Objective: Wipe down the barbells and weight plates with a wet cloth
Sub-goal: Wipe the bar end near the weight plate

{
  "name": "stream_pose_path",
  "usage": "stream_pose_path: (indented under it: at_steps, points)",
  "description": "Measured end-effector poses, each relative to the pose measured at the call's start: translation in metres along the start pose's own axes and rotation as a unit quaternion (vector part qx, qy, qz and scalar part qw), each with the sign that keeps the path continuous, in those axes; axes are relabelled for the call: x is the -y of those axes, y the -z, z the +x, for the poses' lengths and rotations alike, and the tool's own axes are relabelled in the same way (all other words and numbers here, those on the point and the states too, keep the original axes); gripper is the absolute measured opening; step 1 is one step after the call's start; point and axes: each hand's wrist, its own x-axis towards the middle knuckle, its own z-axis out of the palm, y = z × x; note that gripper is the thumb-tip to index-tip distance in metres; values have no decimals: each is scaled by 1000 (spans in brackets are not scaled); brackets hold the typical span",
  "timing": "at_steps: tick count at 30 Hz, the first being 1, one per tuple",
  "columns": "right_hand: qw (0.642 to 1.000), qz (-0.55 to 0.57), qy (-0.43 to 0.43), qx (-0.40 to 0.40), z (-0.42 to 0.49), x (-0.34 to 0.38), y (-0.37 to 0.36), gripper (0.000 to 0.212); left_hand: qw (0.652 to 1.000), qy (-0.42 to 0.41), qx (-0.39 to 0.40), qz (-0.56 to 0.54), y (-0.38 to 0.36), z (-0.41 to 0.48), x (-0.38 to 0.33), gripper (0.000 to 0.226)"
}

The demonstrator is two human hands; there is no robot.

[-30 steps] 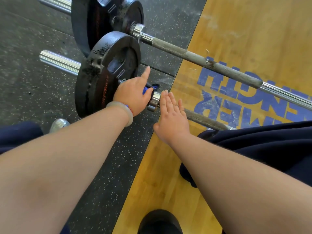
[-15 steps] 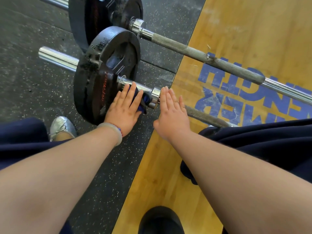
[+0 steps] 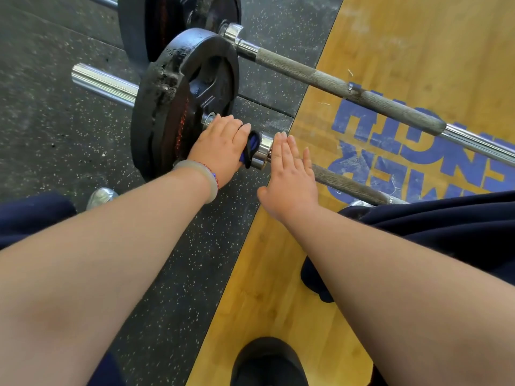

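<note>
One barbell runs ten to four o'clock; the left hand clamps its grip on the cloth against it at the weight plate's four o'clock, the right hand flat, unclenched, just beyond.

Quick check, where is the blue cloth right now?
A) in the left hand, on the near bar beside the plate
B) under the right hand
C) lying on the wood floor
A: the left hand grips the blue cloth on the near barbell, beside the weight plate.
</note>
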Motion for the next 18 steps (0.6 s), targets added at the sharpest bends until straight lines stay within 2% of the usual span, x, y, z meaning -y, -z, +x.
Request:
stream_pose_path:
  at_steps: [8, 10, 12, 13, 16, 18]
  points:
    - [1000, 15, 4, -8, 0, -2, 1, 86, 997, -11, 15, -79, 3, -4, 9, 66]
    - [998, 49, 3, -31, 0, -3, 3, 82, 986, 47, -17, -160, 4, -13, 4, 62]
    - [993, 96, 4, -74, 2, -2, 6, 80, 959, 119, -55, -252, 11, -18, -4, 62]
    - [988, 118, 13, -95, 3, 0, 9, 79, 949, 125, -68, -280, 15, -18, -7, 65]
    - [975, 176, 59, -119, 11, 8, 18, 78, 935, 67, -41, -346, 27, -14, -19, 78]
    - [968, 213, 61, -118, 15, 11, 24, 72, 920, 61, -1, -387, 30, -11, -18, 83]
